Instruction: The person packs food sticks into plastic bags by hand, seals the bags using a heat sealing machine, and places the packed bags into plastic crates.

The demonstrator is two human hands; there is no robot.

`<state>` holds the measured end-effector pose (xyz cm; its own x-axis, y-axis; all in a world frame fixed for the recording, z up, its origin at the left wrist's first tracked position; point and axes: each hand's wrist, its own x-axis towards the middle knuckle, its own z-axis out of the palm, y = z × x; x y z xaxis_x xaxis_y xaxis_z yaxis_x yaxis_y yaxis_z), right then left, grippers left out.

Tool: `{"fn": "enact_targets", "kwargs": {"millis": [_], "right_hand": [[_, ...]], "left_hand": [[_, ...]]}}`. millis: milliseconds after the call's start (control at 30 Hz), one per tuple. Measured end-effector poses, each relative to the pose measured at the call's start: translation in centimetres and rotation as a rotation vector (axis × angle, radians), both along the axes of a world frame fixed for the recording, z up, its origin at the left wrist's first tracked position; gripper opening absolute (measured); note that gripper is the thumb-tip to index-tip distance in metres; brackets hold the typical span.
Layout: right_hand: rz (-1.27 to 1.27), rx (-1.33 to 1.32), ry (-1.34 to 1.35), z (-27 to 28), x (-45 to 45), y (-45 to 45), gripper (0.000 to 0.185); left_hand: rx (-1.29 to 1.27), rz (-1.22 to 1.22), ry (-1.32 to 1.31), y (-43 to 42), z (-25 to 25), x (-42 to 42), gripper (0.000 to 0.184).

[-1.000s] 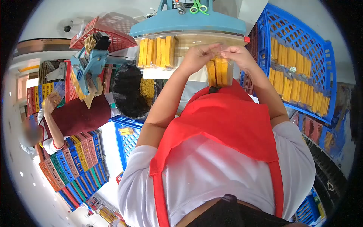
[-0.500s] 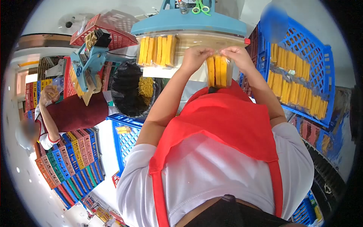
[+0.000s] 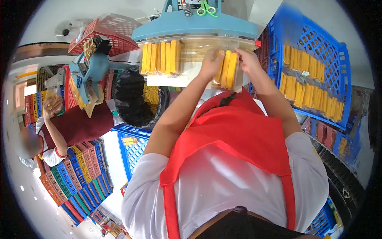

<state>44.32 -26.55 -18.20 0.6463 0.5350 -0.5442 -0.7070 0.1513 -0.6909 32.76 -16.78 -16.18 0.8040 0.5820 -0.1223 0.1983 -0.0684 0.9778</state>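
A clear bag of yellow sticks (image 3: pixel 227 71) is held between my two hands, just in front of the blue sealing machine (image 3: pixel 195 27). My left hand (image 3: pixel 211 64) is closed on the bag's left side. At its upper right edge, my right hand (image 3: pixel 247 60) pinches the plastic. The top of the bag lies close to the machine's pale strip. Left of my hands, more bagged yellow sticks (image 3: pixel 160 57) lie along the machine's front edge.
A blue crate (image 3: pixel 345 79) with bagged sticks stands at right. At left are a black-lined bin (image 3: pixel 133 97), a red basket (image 3: pixel 101 38) and a second machine (image 3: pixel 93 67), where a co-worker (image 3: pixel 79 125) holds a bag. Green scissors (image 3: pixel 207 8) lie atop the near machine.
The bag has moved up toward the machine and tilted. My left hand has shifted from its top corner to its left side. The co-worker's hands have moved slightly.
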Motion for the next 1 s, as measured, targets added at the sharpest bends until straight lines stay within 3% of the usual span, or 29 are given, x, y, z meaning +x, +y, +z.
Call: {"fn": "enact_targets", "kwargs": {"millis": [133,267,333,567,667,733,867,1000], "right_hand": [[-0.037,-0.057,0.004,-1.7,1.6,3.4,0.017],[-0.06,0.052,-0.055,0.6,-1.0,2.7,0.031],[0.139,-0.051,-0.307,0.6,-2.6,2.3,0.047],[0.04,-0.11,-0.407,2.0,-4.3,3.5,0.053],[-0.022,-0.138,-0.471,0.5,-4.4,4.3,0.051],[-0.028,-0.105,-0.481,-0.1,-4.8,5.3,0.054],[0.041,-0.062,-0.459,0.5,-6.0,7.4,0.053],[0.048,-0.026,-0.475,-0.4,-7.0,9.6,0.044]], "left_hand": [[0.171,-0.024,0.074,3.2,0.6,1.4,0.043],[0.13,0.088,-0.008,5.7,-2.8,2.8,0.042],[0.142,0.009,0.027,5.8,-2.8,2.6,0.043],[0.1,0.038,-0.028,5.5,-0.9,1.8,0.045],[0.218,0.077,-0.054,4.3,-0.3,-1.1,0.043],[0.501,0.161,0.071,2.8,1.8,-4.4,0.041],[0.451,0.159,0.04,2.2,4.2,-10.8,0.037],[0.38,0.358,0.04,3.2,3.9,-17.9,0.027]]}}
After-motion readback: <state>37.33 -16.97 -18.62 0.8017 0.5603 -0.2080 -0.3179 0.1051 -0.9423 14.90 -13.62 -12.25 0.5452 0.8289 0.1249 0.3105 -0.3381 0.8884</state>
